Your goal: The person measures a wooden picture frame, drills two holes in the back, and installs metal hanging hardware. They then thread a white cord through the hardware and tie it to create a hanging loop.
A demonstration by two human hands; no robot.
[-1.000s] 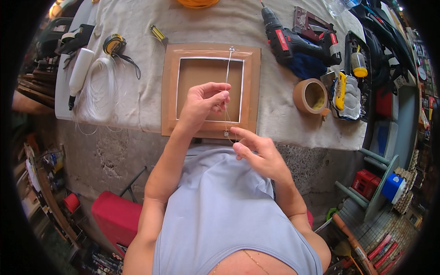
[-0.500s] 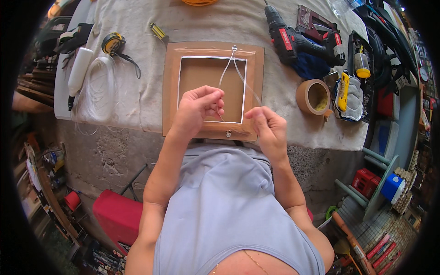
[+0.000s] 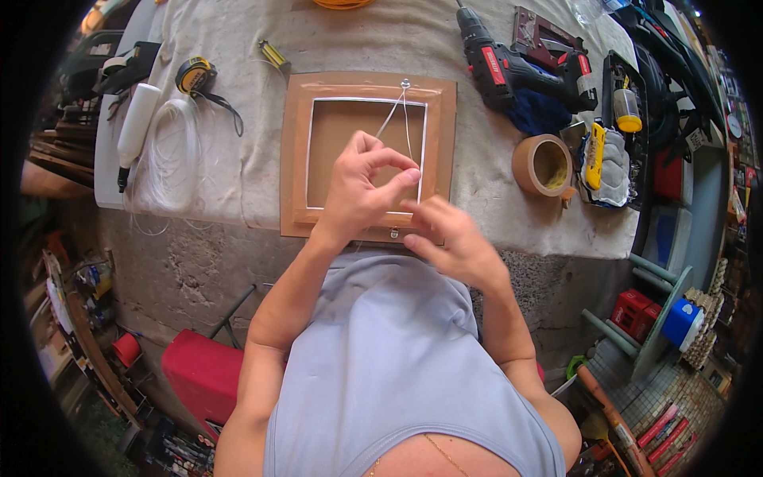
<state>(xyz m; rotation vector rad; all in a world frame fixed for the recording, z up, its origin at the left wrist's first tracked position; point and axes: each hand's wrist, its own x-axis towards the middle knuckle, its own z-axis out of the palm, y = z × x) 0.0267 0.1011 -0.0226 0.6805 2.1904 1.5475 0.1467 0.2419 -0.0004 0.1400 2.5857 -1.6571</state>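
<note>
A picture frame (image 3: 297,187) with brown tape round its back lies at the table's near edge. One metal hanger (image 3: 405,83) sits on its far side, another (image 3: 394,234) on its near side. Clear cord (image 3: 389,119) passes through the far hanger, and two strands come down toward me. Over the frame's opening, my left hand (image 3: 367,184) pinches the cord between thumb and forefinger. My right hand (image 3: 455,238) hovers by the frame's near right corner, thumb and fingers apart, slightly blurred; I see nothing in it.
To the right lie a brown tape roll (image 3: 543,165), a cordless drill (image 3: 509,71), a staple gun (image 3: 548,36) and a tool case (image 3: 628,79) with a yellow cutter (image 3: 594,157). On the left are a cord coil (image 3: 176,155), a white bottle (image 3: 139,126) and a tape measure (image 3: 195,75).
My left hand has moved right, its pinch now near the opening's right edge. My right hand has come left and lower, its fingers parting. The strands hang straighter and closer together.
</note>
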